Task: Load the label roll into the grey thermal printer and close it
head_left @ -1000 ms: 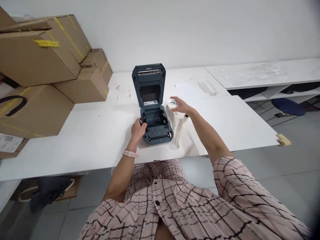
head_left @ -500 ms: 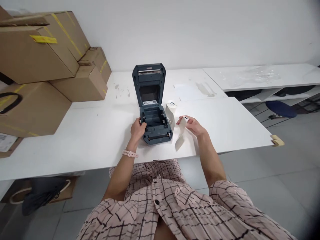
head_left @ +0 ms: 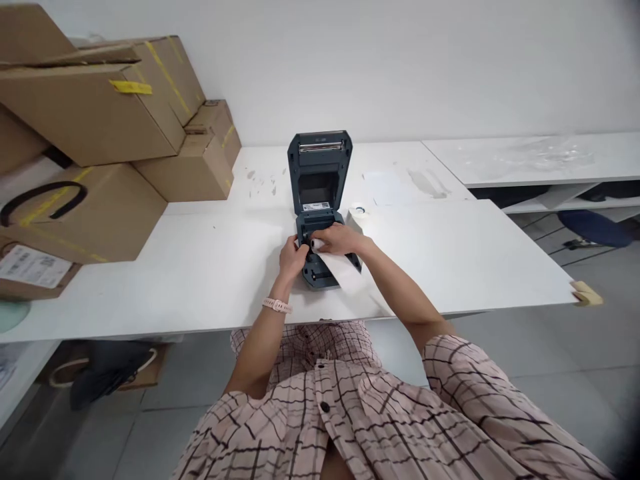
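A dark blue-grey label printer [head_left: 320, 173] stands on the white table with its lid tilted up and back. My left hand [head_left: 293, 259] grips the left side of its base, the thumb over the rim. Over the open compartment, my right hand [head_left: 339, 239] is closed on a small roll of white label paper [head_left: 345, 270]. A loose strip hangs from this roll across the printer's front right corner toward the table edge. Behind my right wrist sits another white roll [head_left: 359, 213], partly hidden, beside the printer.
Cardboard boxes [head_left: 115, 120] with yellow tape are stacked on the left of the table [head_left: 210, 280]. A pale sheet of paper [head_left: 385, 188] lies behind on the right. Clear plastic [head_left: 545, 153] rests on the far-right table. A blue stool [head_left: 593, 228] stands at right.
My right hand has carried the label roll from the table at right leftward into the open printer. My left hand stays on the printer's side. The view has shifted slightly left.
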`<state>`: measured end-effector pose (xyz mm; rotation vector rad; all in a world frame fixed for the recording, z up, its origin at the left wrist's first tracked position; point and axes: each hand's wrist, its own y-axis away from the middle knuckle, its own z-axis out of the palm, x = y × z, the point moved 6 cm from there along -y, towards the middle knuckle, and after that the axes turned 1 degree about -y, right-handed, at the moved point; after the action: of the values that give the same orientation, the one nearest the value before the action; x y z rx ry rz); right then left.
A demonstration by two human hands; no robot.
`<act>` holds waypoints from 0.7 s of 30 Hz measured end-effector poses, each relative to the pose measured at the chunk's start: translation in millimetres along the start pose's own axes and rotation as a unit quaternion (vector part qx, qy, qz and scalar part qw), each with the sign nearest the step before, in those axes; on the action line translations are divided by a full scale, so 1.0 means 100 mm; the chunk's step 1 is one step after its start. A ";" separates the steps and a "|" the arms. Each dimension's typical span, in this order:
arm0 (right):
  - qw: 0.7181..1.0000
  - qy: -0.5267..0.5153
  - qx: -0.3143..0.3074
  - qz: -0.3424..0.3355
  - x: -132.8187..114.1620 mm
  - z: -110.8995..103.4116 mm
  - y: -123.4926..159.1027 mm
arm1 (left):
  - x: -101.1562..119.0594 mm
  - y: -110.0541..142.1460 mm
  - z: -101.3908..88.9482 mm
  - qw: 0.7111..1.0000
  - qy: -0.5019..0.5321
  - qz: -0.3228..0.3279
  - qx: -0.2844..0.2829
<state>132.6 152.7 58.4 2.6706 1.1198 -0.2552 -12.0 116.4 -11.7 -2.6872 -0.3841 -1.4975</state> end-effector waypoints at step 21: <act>0.982 -0.011 0.186 -0.029 -0.51 0.59 1.35 | -0.08 0.00 0.05 0.990 0.138 -0.028 -0.011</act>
<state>190.3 9.6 34.7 2.9456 1.2505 -0.5533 -12.0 115.1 -21.4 -2.4530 -0.4315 -1.8667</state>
